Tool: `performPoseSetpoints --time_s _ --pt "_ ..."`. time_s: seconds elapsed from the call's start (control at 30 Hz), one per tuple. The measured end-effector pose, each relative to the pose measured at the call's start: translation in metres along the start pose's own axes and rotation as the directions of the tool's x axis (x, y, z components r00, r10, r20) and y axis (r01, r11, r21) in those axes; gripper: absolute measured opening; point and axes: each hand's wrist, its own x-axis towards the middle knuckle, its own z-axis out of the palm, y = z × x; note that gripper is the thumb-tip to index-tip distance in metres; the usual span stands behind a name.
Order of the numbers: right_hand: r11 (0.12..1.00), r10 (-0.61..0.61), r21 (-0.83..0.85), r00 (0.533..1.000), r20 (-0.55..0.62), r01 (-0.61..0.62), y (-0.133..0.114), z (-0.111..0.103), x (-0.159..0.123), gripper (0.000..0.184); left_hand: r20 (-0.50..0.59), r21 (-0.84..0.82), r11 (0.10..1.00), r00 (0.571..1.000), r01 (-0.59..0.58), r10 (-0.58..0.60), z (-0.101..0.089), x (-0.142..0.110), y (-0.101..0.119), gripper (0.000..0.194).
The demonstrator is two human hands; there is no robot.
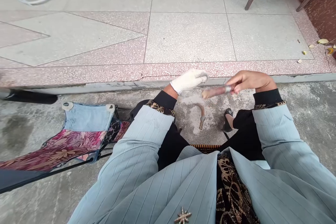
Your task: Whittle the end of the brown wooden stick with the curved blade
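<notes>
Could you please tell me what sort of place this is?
Probably the edge of an outdoor paved terrace: a raised terrazzo-and-tile floor, rough concrete ground below it, and fallen dry leaves on the paving.

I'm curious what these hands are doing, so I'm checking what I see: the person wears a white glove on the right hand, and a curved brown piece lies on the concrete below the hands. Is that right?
Not quite. The head view shows the white glove on the left hand, not the right. The right hand is bare and grips a slim rod. The curved brown piece does lie on the concrete below the hands.
</notes>
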Motion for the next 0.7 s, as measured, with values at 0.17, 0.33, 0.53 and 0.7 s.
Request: performPoseSetpoints --time_s 0.17,0.33,0.53,0.7 --pt "0.873 -0.132 0.322 0.812 -0.568 0.367 -0.009 -0.001 0.0 0.048 0.136 -0.48 0.877 0.99 0.026 0.045 0.024 0.0 0.002 0.022" --pt "0.98 0.107 0.194 0.697 -0.709 0.046 0.0 0.005 0.027 0.027 0.194 -0.442 0.897 0.977 0.003 0.092 0.035 -0.002 0.007 0.024" --pt "0.779 0.28 -0.386 0.825 -0.491 -0.494 0.006 0.015 0.04 0.023 0.127 -0.048 0.992 0.985 -0.115 0.12 0.023 -0.001 0.006 0.028" --pt "0.89 0.259 -0.34 0.951 -0.168 -0.303 0.006 0.027 0.035 0.034 0.139 0.132 0.983 0.984 -0.127 0.109 0.016 0.002 0.0 0.022"
